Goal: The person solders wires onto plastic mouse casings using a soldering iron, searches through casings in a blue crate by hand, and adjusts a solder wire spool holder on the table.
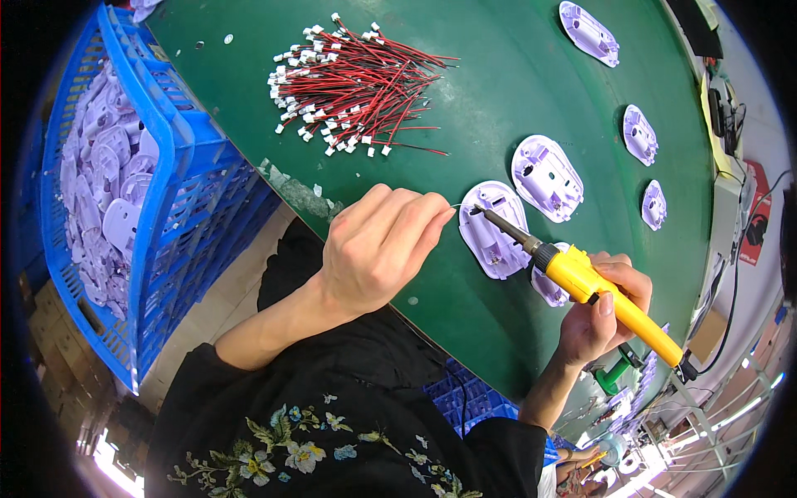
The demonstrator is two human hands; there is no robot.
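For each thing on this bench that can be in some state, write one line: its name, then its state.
soldering iron: held, tip at the nearest shell
right hand: gripping the iron's yellow handle
left hand: pinching a thin wire toward the shell
nearest lilac shell: open side up
red-black leads: loose pile
blue crate: filled with lilac shells

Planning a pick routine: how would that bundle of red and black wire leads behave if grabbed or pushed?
Probably floppy: the wire leads are thin and lie splayed in a loose pile. Likely light and prone to tangling, since strands cross. A push would probably scatter them on the green table rather than slide them together.
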